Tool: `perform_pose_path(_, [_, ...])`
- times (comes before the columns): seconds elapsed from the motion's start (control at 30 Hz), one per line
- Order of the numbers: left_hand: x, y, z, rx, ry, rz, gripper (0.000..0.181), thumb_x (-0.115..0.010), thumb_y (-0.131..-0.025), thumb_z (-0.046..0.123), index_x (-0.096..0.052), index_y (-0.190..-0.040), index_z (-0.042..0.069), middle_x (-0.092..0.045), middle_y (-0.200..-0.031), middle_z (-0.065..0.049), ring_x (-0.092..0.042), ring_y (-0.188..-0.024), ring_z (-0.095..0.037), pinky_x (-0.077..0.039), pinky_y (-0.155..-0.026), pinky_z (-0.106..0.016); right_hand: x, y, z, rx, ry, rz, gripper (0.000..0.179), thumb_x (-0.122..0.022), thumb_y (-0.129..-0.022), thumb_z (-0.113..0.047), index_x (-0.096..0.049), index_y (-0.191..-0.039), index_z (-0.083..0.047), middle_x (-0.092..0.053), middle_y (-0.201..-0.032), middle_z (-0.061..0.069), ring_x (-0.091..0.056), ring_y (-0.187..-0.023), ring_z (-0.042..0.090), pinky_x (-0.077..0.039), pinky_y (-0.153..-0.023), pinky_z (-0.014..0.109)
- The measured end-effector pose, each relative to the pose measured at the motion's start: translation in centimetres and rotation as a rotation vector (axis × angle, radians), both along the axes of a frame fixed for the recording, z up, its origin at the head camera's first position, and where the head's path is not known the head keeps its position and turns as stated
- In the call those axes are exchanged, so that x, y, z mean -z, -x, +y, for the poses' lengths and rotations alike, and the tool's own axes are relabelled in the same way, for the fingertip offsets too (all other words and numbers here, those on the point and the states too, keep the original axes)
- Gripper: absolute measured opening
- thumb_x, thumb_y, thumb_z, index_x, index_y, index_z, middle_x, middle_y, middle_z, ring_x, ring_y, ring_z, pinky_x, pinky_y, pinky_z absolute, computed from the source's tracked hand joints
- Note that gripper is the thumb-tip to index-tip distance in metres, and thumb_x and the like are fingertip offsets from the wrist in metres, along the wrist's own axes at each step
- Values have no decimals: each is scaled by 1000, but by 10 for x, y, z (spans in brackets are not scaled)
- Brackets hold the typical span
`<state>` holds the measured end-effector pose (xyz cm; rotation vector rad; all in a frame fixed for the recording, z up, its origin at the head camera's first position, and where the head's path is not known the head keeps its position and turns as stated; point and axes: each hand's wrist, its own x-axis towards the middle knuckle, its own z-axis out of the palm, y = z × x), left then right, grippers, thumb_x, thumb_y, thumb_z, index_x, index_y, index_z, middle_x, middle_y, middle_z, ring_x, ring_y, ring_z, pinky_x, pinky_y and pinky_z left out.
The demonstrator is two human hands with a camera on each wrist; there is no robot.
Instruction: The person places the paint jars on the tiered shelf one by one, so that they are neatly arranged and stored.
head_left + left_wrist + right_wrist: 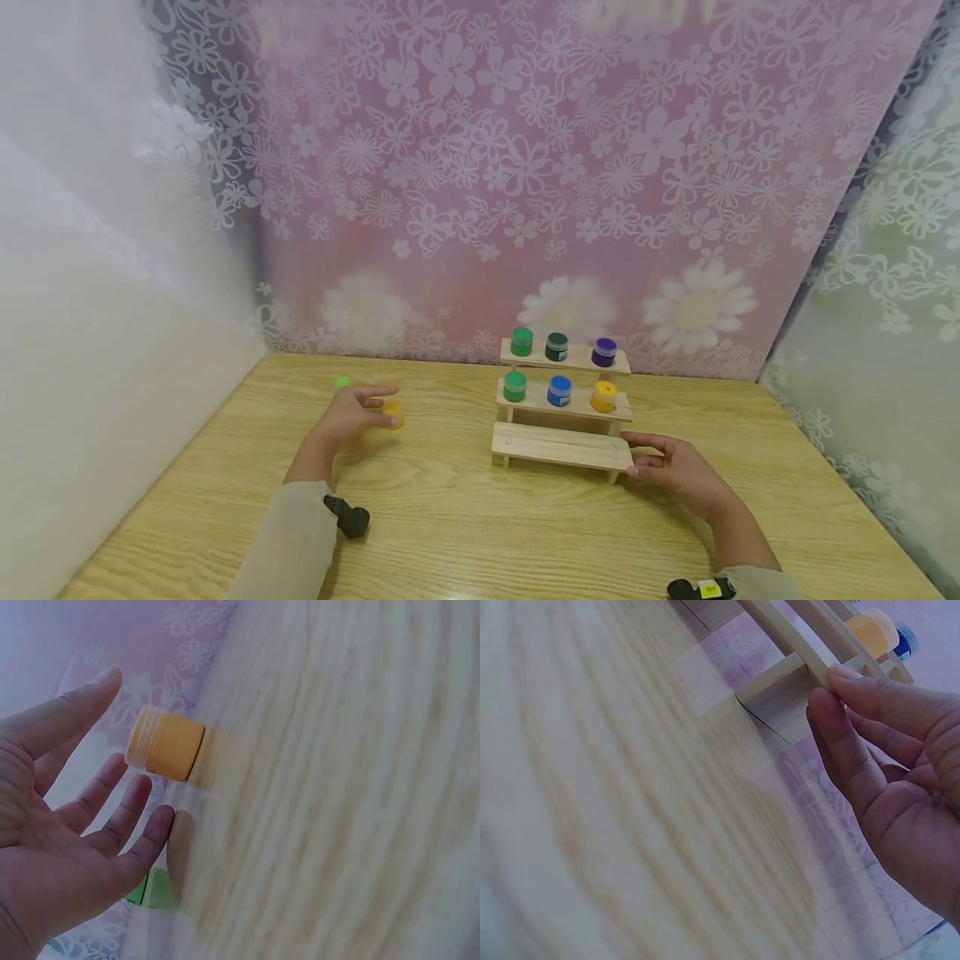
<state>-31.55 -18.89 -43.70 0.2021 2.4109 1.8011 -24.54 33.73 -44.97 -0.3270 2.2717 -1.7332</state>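
On the left of the table, an orange paint jar (393,414) (171,744) stands beside my left hand (351,418) (71,847). The thumb and fingers are spread around the jar, with gaps visible in the left wrist view. A light green jar (342,382) (159,889) is just behind that hand, partly covered by it. My right hand (681,473) (904,769) pinches the right end of the lowest step of a three-tier wooden stand (562,446) (791,634) between thumb and fingers. The bottom step carries no jar.
The top tier holds a green jar (522,342), a dark green jar (557,347) and a purple jar (603,352). On the middle tier are another green jar (514,386), a blue jar (558,390) and a yellow jar (603,396). Flowered curtains (480,167) hang behind the table.
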Motion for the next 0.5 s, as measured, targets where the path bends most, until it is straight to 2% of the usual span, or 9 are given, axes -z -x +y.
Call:
perform_pose_path(0.1, [4, 3, -2, 4, 16, 2, 57, -79, -81, 5, -59, -135, 4, -40, -149, -17, -41, -132, -40, -43, -102, -52, 1, 1, 1, -11, 5, 5, 69, -70, -91, -13, -34, -146, 10, -66, -112, 13, -66, -98, 18, -55, -83, 31])
perform_pose_path(0.2, [7, 5, -3, 11, 29, 10, 55, -79, -81, 3, -60, -133, 2, -52, -139, -19, -50, -125, -38, -48, -97, -48, 2, 1, 1, -11, 8, -2, 69, -70, -91, -13, -34, -146, 10, -66, -112, 12, -66, -98, 18, -55, -83, 31])
perform_pose_path(0.33, [10, 8, -4, 13, 70, 27, 50, -78, -82, 2, -62, -129, 0, -59, -130, -18, -57, -116, -35, -53, -91, -41, 1, 0, 0, -10, 3, -3, 69, -70, -92, -13, -33, -146, 10, -66, -108, 11, -66, -96, 19, -55, -83, 30])
perform_pose_path(0.5, [10, 12, -2, -14, 134, 38, 45, -80, -81, 7, -67, -123, 2, -58, -132, -17, -56, -118, -37, -52, -92, -43, -1, -1, 0, -9, -6, 5, 69, -69, -92, -13, -33, -146, 10, -66, -107, 12, -66, -96, 19, -55, -83, 30])
